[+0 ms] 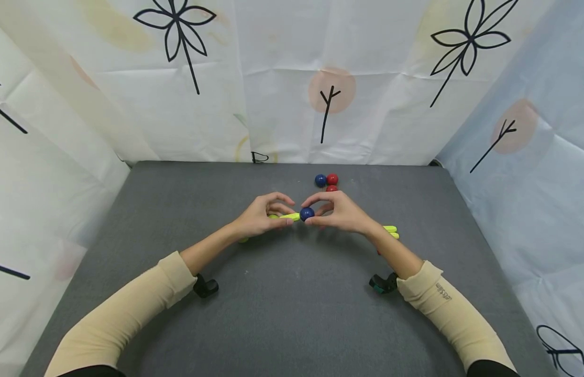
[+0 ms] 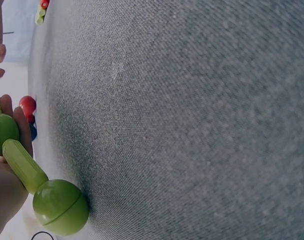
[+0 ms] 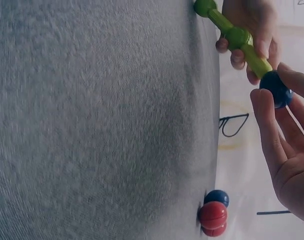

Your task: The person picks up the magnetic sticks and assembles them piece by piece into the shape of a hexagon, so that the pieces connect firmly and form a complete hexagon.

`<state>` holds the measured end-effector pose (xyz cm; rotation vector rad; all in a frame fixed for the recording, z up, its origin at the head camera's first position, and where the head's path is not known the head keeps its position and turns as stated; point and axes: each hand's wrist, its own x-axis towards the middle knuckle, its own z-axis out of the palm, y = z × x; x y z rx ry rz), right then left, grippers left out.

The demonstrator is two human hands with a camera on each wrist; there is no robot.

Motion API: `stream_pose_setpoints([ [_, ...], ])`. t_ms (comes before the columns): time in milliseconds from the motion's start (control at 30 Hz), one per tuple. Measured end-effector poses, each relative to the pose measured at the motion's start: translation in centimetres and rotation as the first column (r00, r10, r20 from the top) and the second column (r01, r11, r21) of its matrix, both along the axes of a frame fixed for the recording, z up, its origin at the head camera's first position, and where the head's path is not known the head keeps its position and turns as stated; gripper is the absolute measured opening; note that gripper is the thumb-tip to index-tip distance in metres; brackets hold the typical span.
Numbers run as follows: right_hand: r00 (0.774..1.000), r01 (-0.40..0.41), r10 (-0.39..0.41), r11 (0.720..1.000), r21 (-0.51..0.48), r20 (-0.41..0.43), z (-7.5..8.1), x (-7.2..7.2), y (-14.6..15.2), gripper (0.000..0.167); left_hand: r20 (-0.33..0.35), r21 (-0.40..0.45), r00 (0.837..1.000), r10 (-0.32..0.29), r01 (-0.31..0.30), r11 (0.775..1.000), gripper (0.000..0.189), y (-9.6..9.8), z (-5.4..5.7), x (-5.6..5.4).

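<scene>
Over the middle of the grey table, my left hand grips a toy chain of green balls and yellow-green rods. One rod points right out of its fingers. In the left wrist view, the chain's far green ball hangs close over the tabletop; the middle green ball is by my left fingers in the right wrist view. My right hand pinches a dark blue ball between thumb and fingers. This ball sits right at the rod's end, in line with the chain.
Behind the right hand lie another blue ball and two red balls, bunched together. Yellow-green rods rest beside the right forearm, which partly hides them. White patterned cloth walls the table's back and sides.
</scene>
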<state>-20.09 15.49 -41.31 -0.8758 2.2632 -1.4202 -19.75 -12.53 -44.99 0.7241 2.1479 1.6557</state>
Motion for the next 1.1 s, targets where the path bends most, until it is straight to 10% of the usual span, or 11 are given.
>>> stream_pose_setpoints([
  [1100,0.993,0.115,-0.110,0.987,-0.109,0.047,-0.34,0.89,-0.17,0.023,-0.104,-0.058,0.995,-0.005,-0.001,0.998,0.043,0.82,0.46,-0.40],
])
